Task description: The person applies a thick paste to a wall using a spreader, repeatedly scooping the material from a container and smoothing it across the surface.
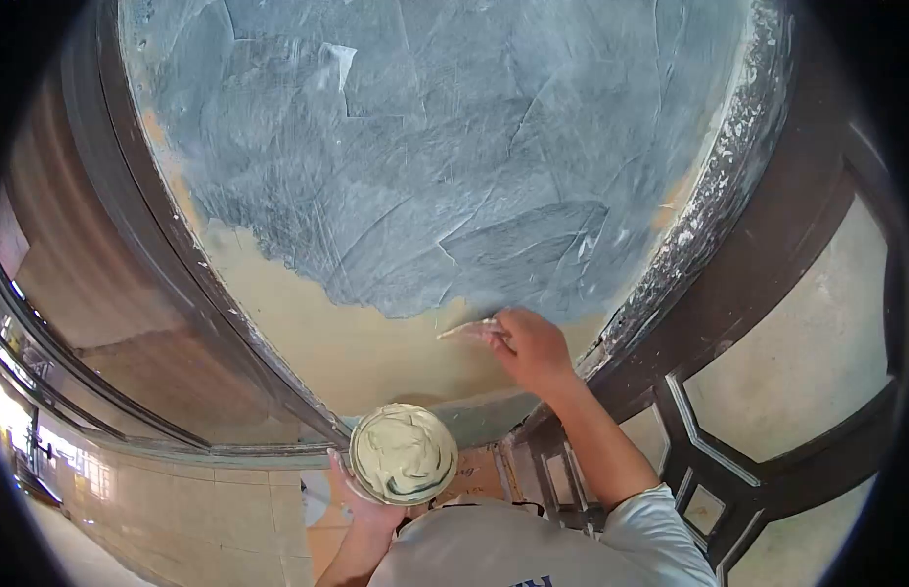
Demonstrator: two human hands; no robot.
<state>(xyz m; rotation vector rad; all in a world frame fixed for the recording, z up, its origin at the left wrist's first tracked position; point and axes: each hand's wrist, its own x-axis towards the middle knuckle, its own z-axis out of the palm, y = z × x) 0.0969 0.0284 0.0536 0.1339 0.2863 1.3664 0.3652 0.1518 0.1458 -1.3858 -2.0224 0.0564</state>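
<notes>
My left hand (363, 501) is wrapped round the side of a round tub of putty (404, 450), holding it in front of my body. The putty inside is pale cream, swirled, with a darker streak near the lower rim. Between the fingers of my right hand (535, 350) is a putty knife (466, 331), its pale edge pointing left close to the wall panel. Wet-looking grey-blue coating (425, 157) with ridges and trowel marks covers the panel's upper part. Below its ragged lower edge lies a smooth beige band (342, 347), and the knife is over that band.
A dark frame (171, 264) bounds the panel on the left. On the right, the trim (714, 186) is speckled with white, beside a dark panelled door (768, 274). Cardboard (474, 479) lies below, and pale tiles (210, 509) are at lower left.
</notes>
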